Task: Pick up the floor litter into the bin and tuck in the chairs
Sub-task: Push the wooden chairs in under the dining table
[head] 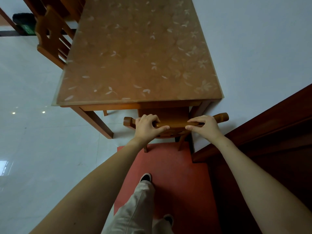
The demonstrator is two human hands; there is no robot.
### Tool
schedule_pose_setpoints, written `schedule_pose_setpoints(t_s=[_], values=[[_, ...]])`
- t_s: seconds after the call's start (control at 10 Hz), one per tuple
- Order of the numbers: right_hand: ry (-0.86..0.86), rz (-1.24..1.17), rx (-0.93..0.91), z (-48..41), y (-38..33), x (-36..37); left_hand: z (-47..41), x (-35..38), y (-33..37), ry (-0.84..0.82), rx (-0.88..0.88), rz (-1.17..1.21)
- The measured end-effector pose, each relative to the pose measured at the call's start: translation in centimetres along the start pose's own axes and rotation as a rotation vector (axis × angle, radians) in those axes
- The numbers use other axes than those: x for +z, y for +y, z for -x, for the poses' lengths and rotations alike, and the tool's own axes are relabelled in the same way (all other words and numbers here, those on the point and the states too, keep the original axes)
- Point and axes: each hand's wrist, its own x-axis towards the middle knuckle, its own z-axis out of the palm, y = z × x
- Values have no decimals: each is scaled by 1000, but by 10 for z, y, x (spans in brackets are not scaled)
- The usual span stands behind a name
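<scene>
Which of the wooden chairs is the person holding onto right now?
The near chair at the table's short end: both the left hand and right hand grip its top rail. The other chair, along the table's far left side, is untouched.

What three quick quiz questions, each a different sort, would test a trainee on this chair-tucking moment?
1. True or false: both hands grip the top rail of the near chair.
2. Multiple choice: the near chair's back legs stand on (A) the red mat, (B) bare white tile, (C) the table top.
3. Fill in: a second chair stands at the table's far ____ side.

Key
1. True: the left hand and the right hand both curl over the rail.
2. A: the legs rest on the red mat, with the seat partly under the table.
3. Left.
</scene>
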Motion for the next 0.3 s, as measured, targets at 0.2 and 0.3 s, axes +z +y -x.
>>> schedule_pose_setpoints(t_s=[0.2,0.3], values=[[82,-3,-10,24,-17,11,15,-14,-2,-34,134,-48],[91,-34,9,36,-33,7,23,-27,4,-43,125,-17]])
